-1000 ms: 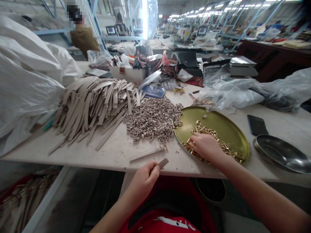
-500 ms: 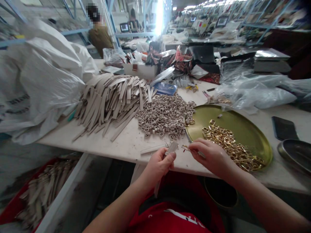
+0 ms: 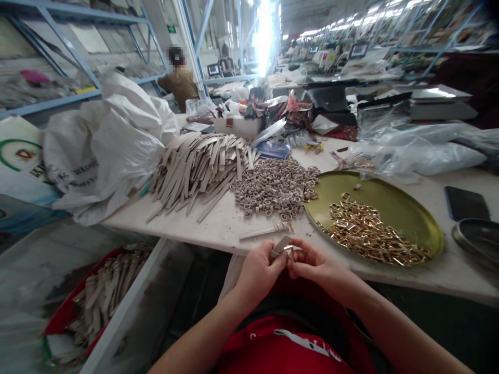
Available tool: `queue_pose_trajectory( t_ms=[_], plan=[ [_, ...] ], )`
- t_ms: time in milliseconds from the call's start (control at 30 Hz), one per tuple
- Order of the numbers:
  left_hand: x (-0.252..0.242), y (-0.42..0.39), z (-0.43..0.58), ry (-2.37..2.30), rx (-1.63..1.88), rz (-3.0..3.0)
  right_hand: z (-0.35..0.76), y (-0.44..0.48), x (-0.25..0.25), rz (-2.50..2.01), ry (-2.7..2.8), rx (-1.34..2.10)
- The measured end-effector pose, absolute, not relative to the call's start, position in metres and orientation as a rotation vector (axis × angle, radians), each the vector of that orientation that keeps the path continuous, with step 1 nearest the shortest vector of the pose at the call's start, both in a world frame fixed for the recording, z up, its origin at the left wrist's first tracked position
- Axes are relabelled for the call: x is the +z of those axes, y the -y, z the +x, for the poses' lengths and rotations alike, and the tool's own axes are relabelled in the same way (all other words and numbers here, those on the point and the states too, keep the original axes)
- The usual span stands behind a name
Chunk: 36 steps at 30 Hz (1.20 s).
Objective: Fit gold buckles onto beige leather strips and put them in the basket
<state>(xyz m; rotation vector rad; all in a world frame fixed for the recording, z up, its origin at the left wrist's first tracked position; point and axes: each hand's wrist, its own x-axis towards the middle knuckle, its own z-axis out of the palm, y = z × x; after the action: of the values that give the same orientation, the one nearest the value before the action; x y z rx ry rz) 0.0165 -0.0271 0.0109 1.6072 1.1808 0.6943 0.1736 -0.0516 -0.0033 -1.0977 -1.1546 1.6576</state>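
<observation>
Left hand [image 3: 257,267] gripping beige strap [image 3: 281,244] at near edge of tabletop [image 3: 222,227]; right hand [image 3: 314,264] pinching gold buckle [image 3: 289,250] just beside it. Second strap [image 3: 261,231] lying just beyond. Loop pile [image 3: 271,187] sitting farther, strap heap [image 3: 198,166] spreading left, round tray [image 3: 415,210] holding buckles [image 3: 370,234] right.

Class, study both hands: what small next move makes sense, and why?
Perhaps ease the gold buckle onto the grey strap: the left hand grips the strap, and the right hand pinches the buckle beside it. Any threading so far is hidden.
</observation>
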Motion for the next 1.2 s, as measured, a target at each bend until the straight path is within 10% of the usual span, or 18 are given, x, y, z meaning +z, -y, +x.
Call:
queue_pose_trajectory(
  t_ms=[1200],
  plan=[
    [-0.018,0.018,0.018,-1.004,0.552,1.277,0.157,0.053,-0.032,-1.220,0.698,1.503]
  ],
)
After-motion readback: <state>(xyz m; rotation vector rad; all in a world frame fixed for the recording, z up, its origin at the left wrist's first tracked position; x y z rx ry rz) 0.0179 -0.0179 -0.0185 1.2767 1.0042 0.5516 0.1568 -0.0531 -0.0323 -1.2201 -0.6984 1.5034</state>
